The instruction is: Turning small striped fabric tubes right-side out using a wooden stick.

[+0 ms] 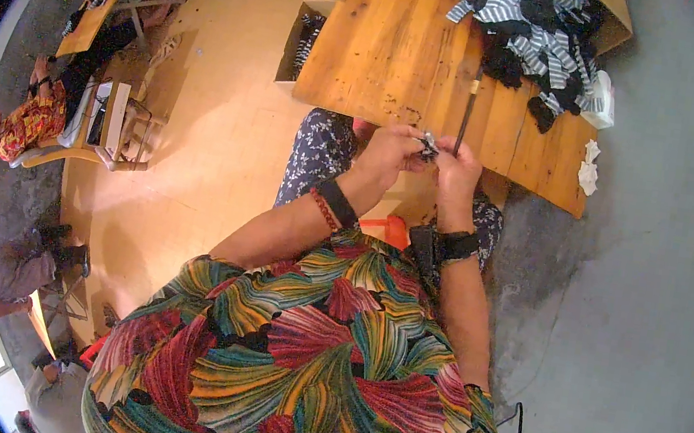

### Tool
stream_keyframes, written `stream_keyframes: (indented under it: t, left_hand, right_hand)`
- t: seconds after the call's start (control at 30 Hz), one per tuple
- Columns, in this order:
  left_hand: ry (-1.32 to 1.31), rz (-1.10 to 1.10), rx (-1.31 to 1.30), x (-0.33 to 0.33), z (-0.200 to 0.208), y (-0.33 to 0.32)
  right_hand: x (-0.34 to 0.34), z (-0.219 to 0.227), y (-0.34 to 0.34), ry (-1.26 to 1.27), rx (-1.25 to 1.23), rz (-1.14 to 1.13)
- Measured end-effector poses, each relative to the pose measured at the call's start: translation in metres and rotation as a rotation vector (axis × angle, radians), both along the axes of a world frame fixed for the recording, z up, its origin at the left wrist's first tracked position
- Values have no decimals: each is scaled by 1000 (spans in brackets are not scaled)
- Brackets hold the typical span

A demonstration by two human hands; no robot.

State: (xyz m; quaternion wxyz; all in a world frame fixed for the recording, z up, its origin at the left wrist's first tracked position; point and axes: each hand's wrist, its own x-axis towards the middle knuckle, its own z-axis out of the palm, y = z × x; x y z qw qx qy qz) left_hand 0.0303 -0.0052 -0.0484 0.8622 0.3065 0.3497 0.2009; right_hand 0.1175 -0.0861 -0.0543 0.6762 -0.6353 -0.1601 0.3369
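Both hands meet in front of the near edge of the wooden table (pixel 405 40). My left hand (pixel 386 156) pinches a small crumpled piece of black and grey-white fabric (pixel 428 147). My right hand (pixel 458 177) is closed around the lower end of a thin dark rod (pixel 466 118), which points up over the table and has a pale brown band. Fingers of the right hand also come close to the fabric; whether they touch it I cannot tell. On the table's far right lies a heap of grey-and-white striped and black knitted pieces (pixel 532 39).
A cardboard box (pixel 620 18) stands behind the heap, with a white packet (pixel 603 101) and crumpled tissue (pixel 588 171) near the right edge. Another box (pixel 291 56) with dark items sits left of the table. A seated person (pixel 35 119) is at far left.
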Motion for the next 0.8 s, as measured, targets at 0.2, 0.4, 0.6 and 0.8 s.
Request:
stream_keyframes:
  t: [0.2, 0.4, 0.6, 0.8]
  left_hand:
    - [86, -167, 99, -9, 6, 0]
    - [104, -263, 113, -13, 3, 4]
    - [332, -293, 748, -11, -8, -6]
    - [246, -173, 475, -12, -7, -11]
  right_hand:
    - [1, 3, -6, -514, -125, 78]
    - [7, 22, -21, 297, -125, 268]
    - [-9, 36, -27, 545, 3, 189]
    - [-9, 35, -28, 529, 1, 309]
